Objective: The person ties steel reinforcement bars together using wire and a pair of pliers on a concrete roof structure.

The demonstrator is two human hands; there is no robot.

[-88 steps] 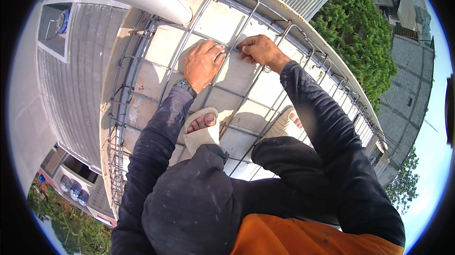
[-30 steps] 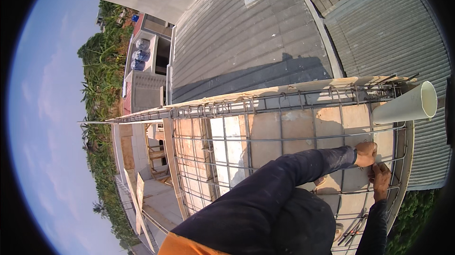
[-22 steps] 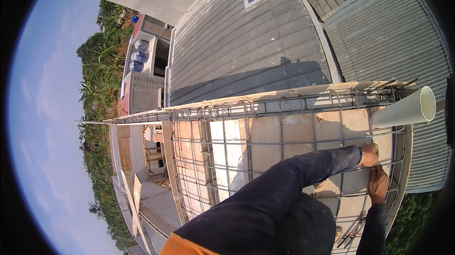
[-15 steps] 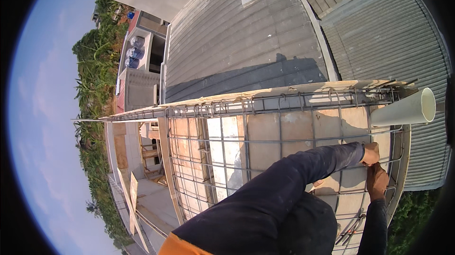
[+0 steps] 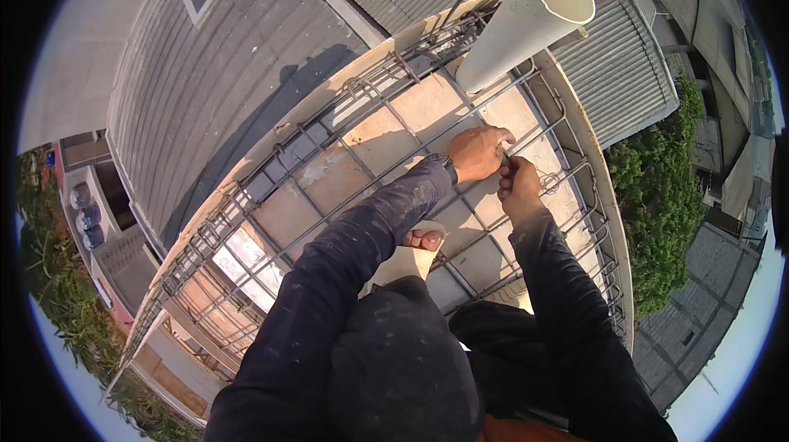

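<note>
My left hand [image 5: 477, 152], with a dark watch [image 5: 444, 166] at its wrist, is closed over the rebar grid [image 5: 403, 164]. What its fingers pinch is too small to make out. Just to the right, my right hand [image 5: 519, 189] is closed, its fingertips almost meeting the left ones. Thin loops of tie wire [image 5: 551, 185] stick out beside it and appear to be in its grip. A short dark piece shows between the two hands. Both hands are at the bars, over pale formwork boards [image 5: 427, 105].
A wide white pipe [image 5: 518, 27] stands up through the far corner. Bent bar ends [image 5: 567, 113] line the right formwork edge [image 5: 588, 134]. My foot [image 5: 423, 238] is among the bars. Beyond the edges lie lower corrugated roofs [image 5: 238, 55] and green trees [image 5: 657, 187].
My view has turned to the right and downward, so the pipe and hands appear farther left. Both hands stay close together at the bars. The red-handled tool seen earlier is out of sight.
</note>
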